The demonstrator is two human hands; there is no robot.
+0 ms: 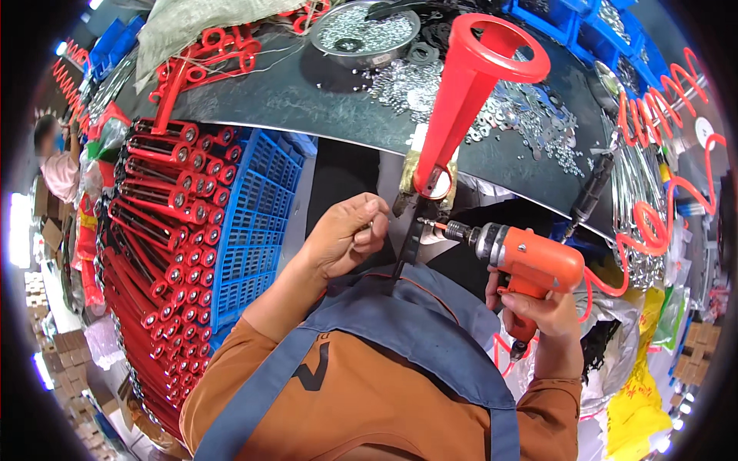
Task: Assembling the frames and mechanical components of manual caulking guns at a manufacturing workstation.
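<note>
My right hand is wrapped round the grip of an orange pistol-shaped power driver. The driver's tip points left, close to the lower end of a red metal part. That part stands upright in a fixture at the table edge, with a wide ring on top and a small ring below. Left of the fixture, my left hand is closed, thumb against curled fingers; anything held in it is too small or hidden to make out.
On the dark table are loose small metal pieces and a metal bowl of tiny parts. A blue crate stands at left beside many stacked red parts. A black tool and coiled red hose hang at right.
</note>
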